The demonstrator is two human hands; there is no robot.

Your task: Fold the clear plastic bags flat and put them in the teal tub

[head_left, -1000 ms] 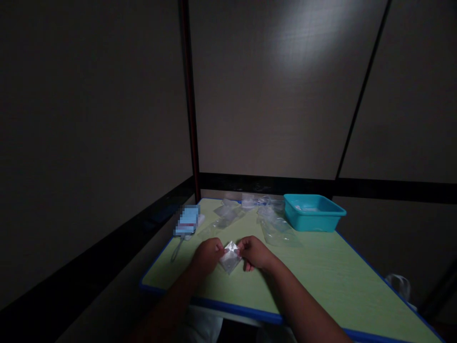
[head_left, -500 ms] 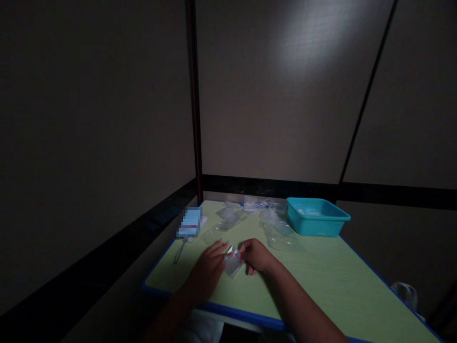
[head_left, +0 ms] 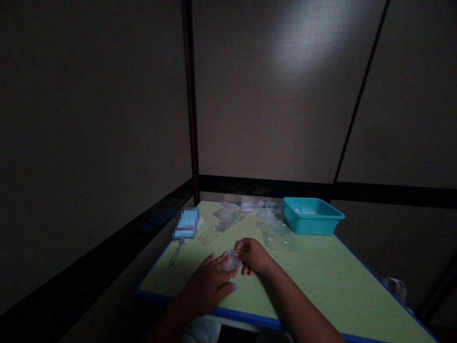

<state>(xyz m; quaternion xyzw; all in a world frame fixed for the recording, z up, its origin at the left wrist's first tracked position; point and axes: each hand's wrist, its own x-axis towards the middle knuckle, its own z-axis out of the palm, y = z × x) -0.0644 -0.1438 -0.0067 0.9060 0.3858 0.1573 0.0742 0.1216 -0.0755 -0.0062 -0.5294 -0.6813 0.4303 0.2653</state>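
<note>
A small clear plastic bag (head_left: 233, 263) lies between my hands near the front of the green table. My left hand (head_left: 213, 281) rests over its left part, palm down, with the fingers spread. The fingers of my right hand (head_left: 252, 256) are pinched on the bag's upper right edge. Part of the bag is covered by my left fingers. Behind my hands, loose clear plastic bags (head_left: 276, 233) lie on the table, and another crumpled clear bag (head_left: 221, 226) is further left.
The green table (head_left: 321, 286) has a blue edge. A teal basin (head_left: 314, 224) stands at its back right. At the left lies a blurred blue-white item (head_left: 186, 224) with a strap (head_left: 174, 255). Walls rise behind and to the left.
My left hand has spread its fingers and moved further over the small bag, covering more of it. My right hand keeps its pinch. The view has shifted slightly.
</note>
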